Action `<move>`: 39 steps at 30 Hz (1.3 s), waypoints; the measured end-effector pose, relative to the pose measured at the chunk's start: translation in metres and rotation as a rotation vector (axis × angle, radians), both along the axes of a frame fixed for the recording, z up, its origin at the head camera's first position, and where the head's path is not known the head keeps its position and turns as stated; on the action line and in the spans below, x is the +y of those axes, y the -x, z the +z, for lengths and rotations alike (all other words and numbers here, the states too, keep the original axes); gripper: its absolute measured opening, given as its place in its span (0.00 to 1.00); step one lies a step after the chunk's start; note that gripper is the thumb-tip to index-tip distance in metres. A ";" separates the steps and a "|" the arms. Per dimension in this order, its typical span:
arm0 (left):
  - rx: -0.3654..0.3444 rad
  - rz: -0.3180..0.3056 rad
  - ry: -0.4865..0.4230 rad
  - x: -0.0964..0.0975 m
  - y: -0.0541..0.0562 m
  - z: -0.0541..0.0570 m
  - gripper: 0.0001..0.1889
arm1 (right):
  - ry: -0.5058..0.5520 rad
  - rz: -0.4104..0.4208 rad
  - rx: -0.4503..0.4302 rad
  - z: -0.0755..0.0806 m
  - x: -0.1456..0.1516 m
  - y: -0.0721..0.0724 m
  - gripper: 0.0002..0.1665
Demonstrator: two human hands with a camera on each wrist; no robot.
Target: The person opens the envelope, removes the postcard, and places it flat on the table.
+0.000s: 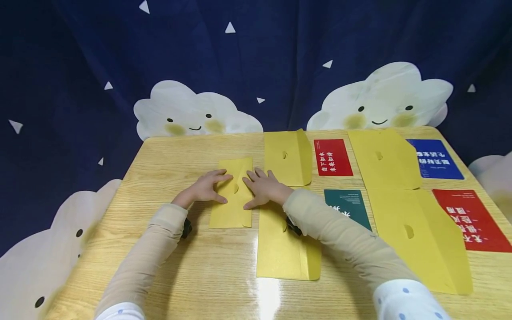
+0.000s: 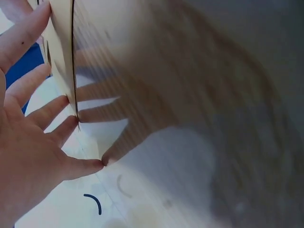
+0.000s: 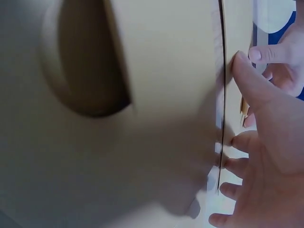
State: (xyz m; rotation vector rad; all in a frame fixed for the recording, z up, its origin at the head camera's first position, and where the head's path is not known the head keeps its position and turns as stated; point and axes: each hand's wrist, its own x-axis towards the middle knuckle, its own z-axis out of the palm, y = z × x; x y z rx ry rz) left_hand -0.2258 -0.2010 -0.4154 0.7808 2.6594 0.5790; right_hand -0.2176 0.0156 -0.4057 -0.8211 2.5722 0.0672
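Observation:
A closed yellow envelope (image 1: 230, 215) lies on the wooden table, its flap folded over and a half-round tab at its middle. On its left side rests my left hand (image 1: 208, 186), fingers spread and tips along the edge. My right hand (image 1: 265, 189) lies on the right side, fingers also spread. In the left wrist view, fingertips of the left hand (image 2: 35, 137) touch the envelope's edge (image 2: 61, 47). The right wrist view shows the right hand (image 3: 266, 156) touching the opposite edge. Under the right wrist is another yellow envelope (image 1: 278, 255), its flap unfolded.
Beyond the right hand lies an envelope (image 1: 276, 171) beside a red card (image 1: 340, 155). A green card (image 1: 346, 200) is partly behind the right sleeve. Farther right are two more envelopes, upper (image 1: 362, 164) and lower (image 1: 394, 249), a blue card (image 1: 444, 153) and another red card (image 1: 476, 206).

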 end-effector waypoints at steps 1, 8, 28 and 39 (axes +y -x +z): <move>0.005 0.008 -0.007 0.001 0.000 0.000 0.39 | -0.005 0.000 -0.003 -0.001 0.000 0.000 0.57; -0.002 0.049 -0.159 0.008 0.001 -0.002 0.27 | -0.029 -0.022 -0.027 -0.002 -0.001 -0.001 0.57; -0.059 0.087 -0.137 0.019 0.000 -0.007 0.14 | -0.073 -0.020 -0.031 0.002 -0.004 -0.003 0.57; -0.038 0.094 -0.185 0.020 0.003 -0.009 0.08 | -0.074 -0.023 -0.037 0.002 -0.003 -0.003 0.57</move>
